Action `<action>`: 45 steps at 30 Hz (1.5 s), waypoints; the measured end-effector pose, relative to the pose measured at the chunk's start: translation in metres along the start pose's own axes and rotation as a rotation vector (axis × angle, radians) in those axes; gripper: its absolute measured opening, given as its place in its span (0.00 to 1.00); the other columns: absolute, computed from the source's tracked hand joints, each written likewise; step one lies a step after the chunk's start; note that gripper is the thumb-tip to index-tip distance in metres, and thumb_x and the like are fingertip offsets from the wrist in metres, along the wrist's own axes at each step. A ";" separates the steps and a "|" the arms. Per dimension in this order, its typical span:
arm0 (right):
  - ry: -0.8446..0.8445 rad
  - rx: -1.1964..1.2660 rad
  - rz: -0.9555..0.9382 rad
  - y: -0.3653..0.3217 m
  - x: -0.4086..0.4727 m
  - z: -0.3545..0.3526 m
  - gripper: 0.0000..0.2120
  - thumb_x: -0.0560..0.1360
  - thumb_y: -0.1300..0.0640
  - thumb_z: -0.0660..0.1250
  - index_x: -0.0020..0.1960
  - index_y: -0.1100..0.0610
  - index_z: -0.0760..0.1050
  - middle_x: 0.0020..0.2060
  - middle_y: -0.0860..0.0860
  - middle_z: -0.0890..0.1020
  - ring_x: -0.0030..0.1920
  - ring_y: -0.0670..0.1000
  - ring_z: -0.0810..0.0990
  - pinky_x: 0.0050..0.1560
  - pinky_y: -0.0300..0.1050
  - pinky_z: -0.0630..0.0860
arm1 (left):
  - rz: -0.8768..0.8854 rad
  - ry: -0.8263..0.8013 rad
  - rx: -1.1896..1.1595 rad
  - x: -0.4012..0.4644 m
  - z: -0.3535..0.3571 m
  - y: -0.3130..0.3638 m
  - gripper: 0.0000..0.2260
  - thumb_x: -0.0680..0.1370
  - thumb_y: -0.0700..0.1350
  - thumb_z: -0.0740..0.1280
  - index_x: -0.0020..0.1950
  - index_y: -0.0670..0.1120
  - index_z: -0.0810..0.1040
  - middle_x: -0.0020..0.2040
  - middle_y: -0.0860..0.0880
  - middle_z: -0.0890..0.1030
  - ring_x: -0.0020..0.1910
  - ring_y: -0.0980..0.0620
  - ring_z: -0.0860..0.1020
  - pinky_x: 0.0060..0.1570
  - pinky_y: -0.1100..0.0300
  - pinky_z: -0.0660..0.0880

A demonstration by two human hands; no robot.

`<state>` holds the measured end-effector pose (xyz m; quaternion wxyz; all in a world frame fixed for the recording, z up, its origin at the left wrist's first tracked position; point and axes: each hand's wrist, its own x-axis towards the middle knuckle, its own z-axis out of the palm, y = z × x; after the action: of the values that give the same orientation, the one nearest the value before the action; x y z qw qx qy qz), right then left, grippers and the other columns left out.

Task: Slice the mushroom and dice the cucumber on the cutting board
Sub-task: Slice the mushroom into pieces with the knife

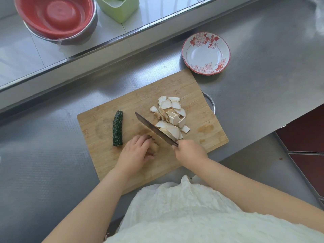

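Stood at a steel desk (254, 88) with a wooden cutting board (108, 123) laid across it at an angle. Held the last piece of mushroom (155, 148) down on the near part of the board with the left hand (138, 151), fingers (142, 140) curled over it and hiding most of it. Gripped the handle of a knife (154, 129) in the right hand (190, 151), fingers wrapped tight round it, the dark blade slanting away toward the middle of the board, just beside the left fingertips. Had a loose heap of pale mushroom slices (172, 116) on the right side of the blade, some overlapping, the nearest ones touching the blade. Had the cucumber (117, 128) lying whole and uncut on the left part of the board, well apart from the slices and close to the left hand. Kept a white plate (206, 53) with red flowers on the desk just past the far right corner of the board. Farther back on a raised ledge, had a red bowl (57, 16) nested in a metal one, beside a green tub (121, 9).
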<state>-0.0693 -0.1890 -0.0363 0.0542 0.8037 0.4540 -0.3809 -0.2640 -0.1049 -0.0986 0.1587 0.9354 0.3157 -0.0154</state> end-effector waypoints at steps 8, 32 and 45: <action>-0.023 0.046 0.032 0.004 0.000 -0.007 0.18 0.81 0.46 0.55 0.53 0.58 0.75 0.41 0.54 0.78 0.39 0.55 0.74 0.38 0.44 0.71 | -0.097 -0.112 -0.085 0.011 -0.011 0.005 0.24 0.71 0.60 0.70 0.61 0.49 0.75 0.55 0.52 0.77 0.55 0.49 0.75 0.54 0.55 0.73; -0.036 -0.016 -0.021 -0.004 -0.002 -0.007 0.15 0.81 0.48 0.56 0.52 0.57 0.76 0.41 0.54 0.80 0.38 0.55 0.75 0.36 0.44 0.72 | -0.721 0.016 -0.528 0.020 -0.022 0.017 0.21 0.76 0.56 0.67 0.66 0.49 0.73 0.60 0.53 0.76 0.54 0.54 0.74 0.47 0.58 0.73; -0.027 -0.032 0.005 -0.002 -0.008 -0.003 0.16 0.82 0.48 0.55 0.53 0.57 0.76 0.44 0.54 0.81 0.44 0.57 0.79 0.36 0.44 0.70 | -0.241 0.262 -0.194 0.017 -0.009 0.019 0.13 0.78 0.50 0.63 0.43 0.42 0.81 0.41 0.48 0.77 0.40 0.47 0.74 0.29 0.52 0.74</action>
<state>-0.0715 -0.1919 -0.0290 0.0742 0.7985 0.4574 -0.3844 -0.2401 -0.1065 -0.0872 0.2028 0.8652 0.4432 0.1181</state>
